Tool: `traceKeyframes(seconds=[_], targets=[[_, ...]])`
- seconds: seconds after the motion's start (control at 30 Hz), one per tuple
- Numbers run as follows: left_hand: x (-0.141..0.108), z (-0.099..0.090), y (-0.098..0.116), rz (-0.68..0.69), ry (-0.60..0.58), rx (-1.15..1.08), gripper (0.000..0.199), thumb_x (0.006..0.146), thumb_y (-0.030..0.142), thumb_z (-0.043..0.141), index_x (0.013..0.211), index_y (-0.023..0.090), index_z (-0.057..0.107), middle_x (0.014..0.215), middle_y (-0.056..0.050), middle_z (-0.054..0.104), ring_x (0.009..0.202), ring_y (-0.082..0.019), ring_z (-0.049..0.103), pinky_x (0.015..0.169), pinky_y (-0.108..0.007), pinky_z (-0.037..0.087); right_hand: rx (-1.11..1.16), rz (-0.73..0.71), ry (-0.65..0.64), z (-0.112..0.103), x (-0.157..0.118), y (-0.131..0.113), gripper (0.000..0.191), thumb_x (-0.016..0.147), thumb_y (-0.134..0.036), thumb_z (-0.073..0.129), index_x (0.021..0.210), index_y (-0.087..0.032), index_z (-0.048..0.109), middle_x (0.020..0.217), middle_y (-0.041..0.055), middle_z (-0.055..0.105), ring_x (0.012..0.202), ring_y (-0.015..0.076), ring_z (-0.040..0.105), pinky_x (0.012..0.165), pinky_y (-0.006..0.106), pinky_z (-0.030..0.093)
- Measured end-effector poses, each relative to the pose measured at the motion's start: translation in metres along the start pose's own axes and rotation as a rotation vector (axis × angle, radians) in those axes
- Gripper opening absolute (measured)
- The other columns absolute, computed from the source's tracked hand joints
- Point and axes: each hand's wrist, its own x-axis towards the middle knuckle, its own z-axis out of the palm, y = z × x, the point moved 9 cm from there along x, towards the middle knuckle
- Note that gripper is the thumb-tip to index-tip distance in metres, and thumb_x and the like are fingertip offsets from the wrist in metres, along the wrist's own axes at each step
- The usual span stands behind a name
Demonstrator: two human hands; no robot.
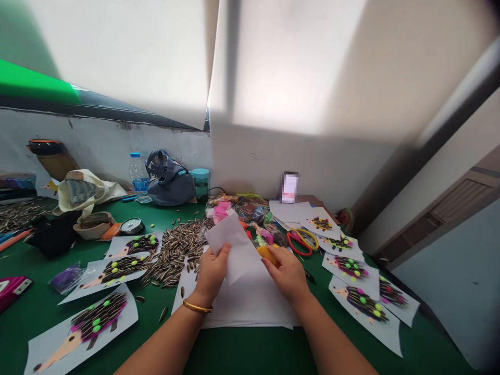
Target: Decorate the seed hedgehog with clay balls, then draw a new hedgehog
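Note:
My left hand [211, 273], with a gold bangle [197, 307] on its wrist, grips the lower edge of a folded white paper sheet [230, 245]. My right hand [283, 273] pinches a small yellow object [267, 255] at the sheet's right side. What the yellow piece is, I cannot tell, as my fingers partly hide it. Under both hands lies a stack of white paper [250, 307] on the green table [242, 354].
A heap of striped sunflower seeds [175, 250] lies left of my hands. Several paper hedgehog pictures [363, 304] made with seeds lie on both sides. Scissors with red and yellow handles [300, 242] sit just beyond my right hand, before plastic bags of craft materials [234, 211].

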Motion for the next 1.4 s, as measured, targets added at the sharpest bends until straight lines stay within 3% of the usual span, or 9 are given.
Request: traceKeyframes(seconds=[0.43, 0.67, 0.83, 1.03, 1.17, 1.3, 1.4], targets=[[-0.003, 0.002, -0.004, -0.056, 0.015, -0.087, 0.053, 0.071, 0.051, 0.071, 0.103, 0.008, 0.066, 0.083, -0.010, 0.072, 0.063, -0.018, 0.064, 0.054, -0.025, 0.049, -0.029, 0.034, -0.015, 0.000, -0.001, 0.003, 0.033, 0.087, -0.035, 0.057, 0.117, -0.022, 0.065, 0.109, 0.0071, 0.068, 0.100, 0.0245, 0.061, 0.086, 0.037, 0.050], [-0.006, 0.005, -0.002, -0.088, 0.024, -0.116, 0.054, 0.067, 0.050, 0.075, 0.101, 0.007, 0.067, 0.084, -0.012, 0.073, 0.068, -0.021, 0.068, 0.059, -0.028, 0.052, -0.028, 0.033, -0.024, 0.002, 0.000, 0.002, 0.033, 0.086, -0.033, 0.057, 0.117, -0.023, 0.065, 0.110, 0.0067, 0.067, 0.101, 0.0244, 0.061, 0.086, 0.037, 0.050], [-0.005, 0.001, -0.003, -0.093, 0.062, -0.160, 0.053, 0.070, 0.045, 0.074, 0.107, 0.008, 0.066, 0.091, -0.013, 0.074, 0.075, -0.022, 0.069, 0.065, -0.029, 0.054, -0.004, 0.071, 0.013, -0.005, 0.002, 0.009, 0.034, 0.087, -0.036, 0.056, 0.116, -0.022, 0.065, 0.107, 0.0071, 0.068, 0.098, 0.0233, 0.062, 0.084, 0.035, 0.051], [-0.006, 0.005, -0.003, -0.127, 0.028, -0.221, 0.046, 0.074, 0.037, 0.074, 0.109, 0.008, 0.065, 0.096, -0.015, 0.073, 0.082, -0.023, 0.070, 0.074, -0.033, 0.056, 0.013, 0.086, 0.018, -0.009, 0.003, 0.012, 0.034, 0.088, -0.038, 0.055, 0.117, -0.023, 0.064, 0.104, 0.0062, 0.067, 0.095, 0.0218, 0.062, 0.081, 0.032, 0.051], [0.000, -0.005, -0.001, -0.133, 0.107, -0.277, 0.039, 0.078, 0.028, 0.070, 0.113, 0.011, 0.064, 0.101, -0.013, 0.073, 0.088, -0.023, 0.070, 0.083, -0.036, 0.056, 0.010, 0.106, 0.021, -0.012, 0.002, 0.015, 0.034, 0.088, -0.040, 0.054, 0.116, -0.025, 0.064, 0.099, 0.0046, 0.067, 0.090, 0.0208, 0.062, 0.075, 0.031, 0.051], [0.013, -0.022, -0.002, -0.071, 0.184, -0.317, 0.037, 0.080, 0.026, 0.068, 0.115, 0.016, 0.064, 0.111, -0.010, 0.071, 0.101, -0.022, 0.067, 0.097, -0.039, 0.049, 0.021, 0.118, 0.009, -0.013, 0.000, 0.015, 0.035, 0.087, -0.038, 0.055, 0.118, -0.024, 0.064, 0.105, 0.0050, 0.067, 0.095, 0.0210, 0.062, 0.080, 0.032, 0.051], [0.023, -0.040, -0.001, -0.002, 0.267, -0.318, 0.036, 0.080, 0.026, 0.068, 0.114, 0.015, 0.064, 0.111, -0.010, 0.071, 0.108, -0.022, 0.064, 0.104, -0.038, 0.044, 0.003, 0.102, -0.008, -0.012, -0.001, 0.012, 0.035, 0.086, -0.035, 0.055, 0.117, -0.023, 0.065, 0.105, 0.0056, 0.068, 0.094, 0.0215, 0.062, 0.081, 0.033, 0.051]])
